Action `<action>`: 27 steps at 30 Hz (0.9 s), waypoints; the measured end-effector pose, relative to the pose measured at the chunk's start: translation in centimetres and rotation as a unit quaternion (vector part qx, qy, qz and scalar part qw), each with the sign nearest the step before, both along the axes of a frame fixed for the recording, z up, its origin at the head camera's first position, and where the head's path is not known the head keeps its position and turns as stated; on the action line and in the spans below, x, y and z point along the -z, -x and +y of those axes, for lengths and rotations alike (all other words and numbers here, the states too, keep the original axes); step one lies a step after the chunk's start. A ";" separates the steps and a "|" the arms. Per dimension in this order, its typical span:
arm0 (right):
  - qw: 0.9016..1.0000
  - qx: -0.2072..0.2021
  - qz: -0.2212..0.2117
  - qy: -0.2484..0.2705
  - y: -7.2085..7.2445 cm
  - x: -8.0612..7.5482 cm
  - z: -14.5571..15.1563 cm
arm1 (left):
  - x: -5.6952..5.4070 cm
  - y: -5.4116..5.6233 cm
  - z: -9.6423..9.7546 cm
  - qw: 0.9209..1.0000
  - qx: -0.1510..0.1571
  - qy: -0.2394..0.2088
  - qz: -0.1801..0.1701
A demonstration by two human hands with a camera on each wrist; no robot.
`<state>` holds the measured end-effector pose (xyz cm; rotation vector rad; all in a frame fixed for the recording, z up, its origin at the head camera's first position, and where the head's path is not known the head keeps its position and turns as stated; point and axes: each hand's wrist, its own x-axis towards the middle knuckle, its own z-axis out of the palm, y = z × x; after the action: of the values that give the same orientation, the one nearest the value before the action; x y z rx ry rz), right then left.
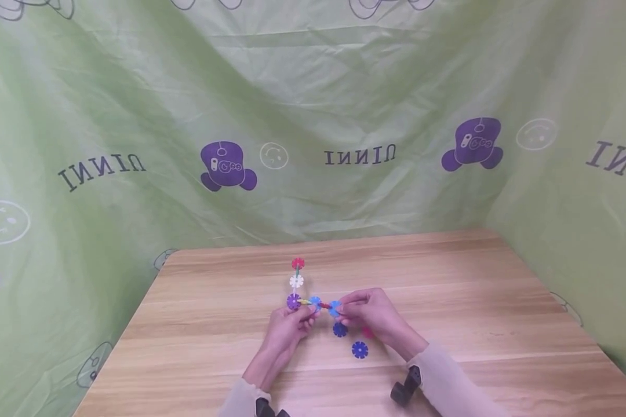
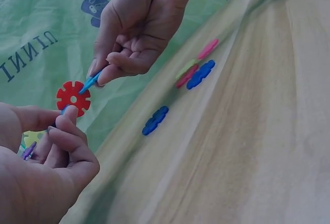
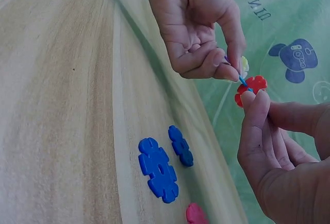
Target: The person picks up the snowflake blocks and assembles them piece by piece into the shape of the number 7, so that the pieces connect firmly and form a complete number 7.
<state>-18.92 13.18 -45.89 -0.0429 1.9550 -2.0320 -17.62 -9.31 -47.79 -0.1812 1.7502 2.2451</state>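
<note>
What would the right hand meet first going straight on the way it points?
The right hand would likely meet the red disc first, between the light-blue disc it pinches and the left hand; depth is hard to judge.

The head view looks forward-down; closer wrist views share the red disc (image 2: 65,100).
</note>
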 end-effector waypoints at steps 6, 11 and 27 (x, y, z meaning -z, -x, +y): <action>1.000 0.004 -0.006 0.026 0.2 -0.2 -0.1 | -0.6 0.1 0.0 1.000 -0.008 -0.001 0.011; 0.999 0.002 0.000 0.040 0.2 -0.6 -0.4 | -0.8 -0.1 0.4 0.999 0.024 0.017 0.030; 0.963 -0.014 0.175 -0.205 0.1 -2.2 1.8 | -0.6 -0.4 1.0 0.999 0.023 0.034 0.022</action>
<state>-18.98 14.96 -43.69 -0.3529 2.5384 -1.6474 -17.26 -8.32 -47.16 -0.1049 1.8367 2.1753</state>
